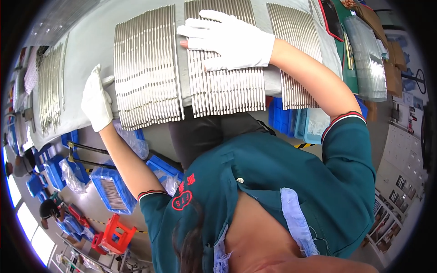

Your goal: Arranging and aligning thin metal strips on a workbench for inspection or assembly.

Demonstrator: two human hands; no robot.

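Note:
Slim silvery metal rods with dark bands lie side by side in wide rows on a pale grey table. My right hand [230, 41], in a white glove, rests flat with its fingers spread over the middle row of rods [227, 91]. Some bare fingertip shows past the glove. My left hand [97, 100], also gloved in white, stands on edge by the outer side of the left row of rods [148, 73]. Its fingers are stretched out, the thumb toward the rods, and no held object shows. Beneath my right forearm runs the right row of rods [296, 41].
More rods [50, 88] lie at the table's far left. Clear plastic trays [366, 59] and a red-edged dark tray [331, 20] are at the right. Below the table stand blue bins [114, 189]; a red stool [117, 234] is on the floor. Another person [50, 211] is at lower left.

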